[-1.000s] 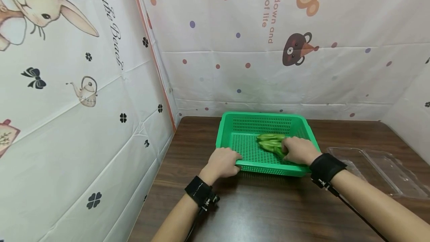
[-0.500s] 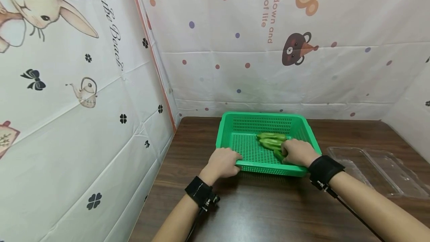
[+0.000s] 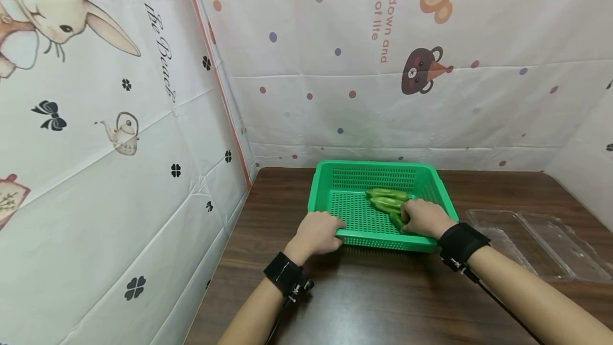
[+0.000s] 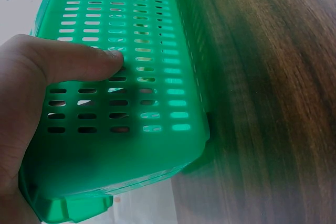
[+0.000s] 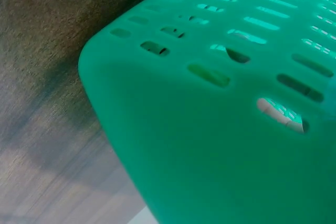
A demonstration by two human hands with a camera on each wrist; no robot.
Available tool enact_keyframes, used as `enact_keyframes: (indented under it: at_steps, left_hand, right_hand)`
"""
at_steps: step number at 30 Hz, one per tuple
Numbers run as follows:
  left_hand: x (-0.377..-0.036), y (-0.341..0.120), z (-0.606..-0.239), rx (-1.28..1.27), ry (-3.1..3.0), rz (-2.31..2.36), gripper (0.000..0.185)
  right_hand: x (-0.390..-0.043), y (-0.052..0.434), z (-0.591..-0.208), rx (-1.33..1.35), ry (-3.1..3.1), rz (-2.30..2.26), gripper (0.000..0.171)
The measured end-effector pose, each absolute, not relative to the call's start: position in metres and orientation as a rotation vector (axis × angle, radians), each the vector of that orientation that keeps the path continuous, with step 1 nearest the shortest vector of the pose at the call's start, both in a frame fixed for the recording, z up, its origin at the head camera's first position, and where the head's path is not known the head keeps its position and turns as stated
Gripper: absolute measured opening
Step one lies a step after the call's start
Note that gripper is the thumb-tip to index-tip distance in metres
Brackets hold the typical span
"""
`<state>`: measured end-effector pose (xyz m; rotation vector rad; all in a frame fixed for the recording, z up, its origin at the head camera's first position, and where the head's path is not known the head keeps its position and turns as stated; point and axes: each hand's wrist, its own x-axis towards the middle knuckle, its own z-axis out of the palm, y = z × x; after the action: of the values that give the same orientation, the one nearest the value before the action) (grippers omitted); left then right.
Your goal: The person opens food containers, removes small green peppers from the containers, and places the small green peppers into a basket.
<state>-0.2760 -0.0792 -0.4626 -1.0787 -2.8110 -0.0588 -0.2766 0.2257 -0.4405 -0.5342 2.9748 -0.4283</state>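
Observation:
A green plastic basket (image 3: 347,211) stands on the dark wooden table. My left hand (image 3: 317,232) grips its near-left rim; in the left wrist view the thumb (image 4: 86,62) presses flat against the slotted outer wall. Inside the basket at the right lie a few long green peppers (image 3: 387,204). My right hand (image 3: 423,218) is down in the basket's near-right corner, with curled fingers around a green pepper (image 3: 396,221) that is partly covered by the hand. The right wrist view is filled by the basket's outer corner (image 5: 173,124), which hides most of that hand.
A clear plastic tray or lid (image 3: 541,244) lies on the table to the right, beside my right forearm. A printed white cloth (image 3: 335,111) hangs behind the table, and another stretch of it borders the left side. The table's wood grain (image 3: 364,302) shows in front of the basket.
My right hand has shifted slightly within the basket, and the peppers by it have separated a little, the nearest one changing position. The left hand and the basket stay in place.

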Motion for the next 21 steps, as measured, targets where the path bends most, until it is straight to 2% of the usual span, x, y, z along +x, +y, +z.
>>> enact_keyframes:
  at_steps: [8, 16, 21]
  left_hand:
    - [-0.2762, -0.0786, -0.4626, -1.084, -2.808, -0.050, 0.020]
    - [-0.2748, -0.0798, -0.4594, -1.088, -2.801, -0.059, 0.009]
    - [-0.2728, -0.0800, -0.4567, -1.093, -2.805, -0.077, 0.008]
  right_hand:
    - [-0.2768, 0.2237, -0.4408, -0.520, 2.977, -0.426, 0.048]
    - [-0.2745, 0.2183, -0.4368, -0.530, 2.955, -0.441, 0.058]
    - [-0.2739, 0.2183, -0.4381, -0.515, 2.949, -0.443, 0.058]
